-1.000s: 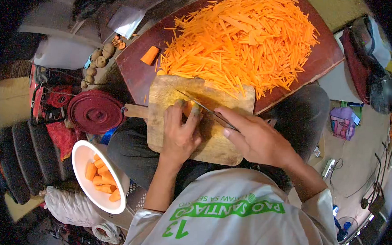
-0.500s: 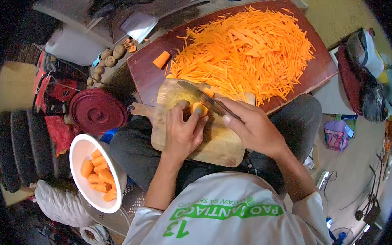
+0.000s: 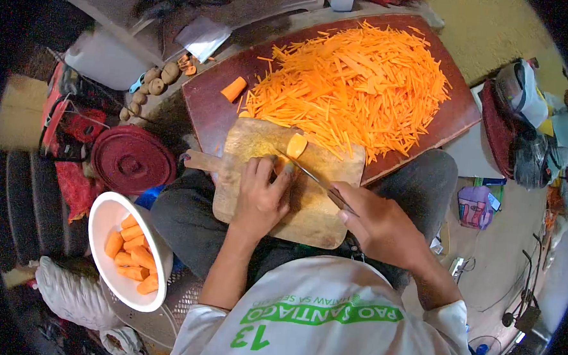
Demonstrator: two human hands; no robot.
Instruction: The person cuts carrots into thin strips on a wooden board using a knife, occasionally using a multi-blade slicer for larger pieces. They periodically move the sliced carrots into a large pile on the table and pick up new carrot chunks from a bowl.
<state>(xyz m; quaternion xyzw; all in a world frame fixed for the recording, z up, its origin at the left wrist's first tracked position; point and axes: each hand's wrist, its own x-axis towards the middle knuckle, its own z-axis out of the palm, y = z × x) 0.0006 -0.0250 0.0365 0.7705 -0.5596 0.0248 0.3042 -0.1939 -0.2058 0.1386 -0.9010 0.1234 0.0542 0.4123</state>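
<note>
My right hand (image 3: 381, 224) grips a knife (image 3: 316, 176) by its handle, the blade slanting up and left across the wooden cutting board (image 3: 307, 224). My left hand (image 3: 262, 192) rests on the board with fingers bent, its fingertips close to the blade. Whatever lies under those fingers is hidden. Just beyond the blade a cut carrot piece (image 3: 296, 146) lies on the board. The board sits across the lap, its far edge against a big heap of carrot sticks (image 3: 366, 79).
The heap lies on a dark red board (image 3: 204, 109), with a carrot chunk (image 3: 233, 89) at its left. A white bowl (image 3: 97, 258) of carrot pieces (image 3: 143, 257) stands at lower left. Nearby are a maroon lid (image 3: 134, 160), potatoes (image 3: 169, 73) and a purple bag (image 3: 475, 205).
The knife has moved back toward me and right, its tip now near my left fingertips. The carrot piece my left fingers touched is no longer seen under them. The view has shifted slightly.
</note>
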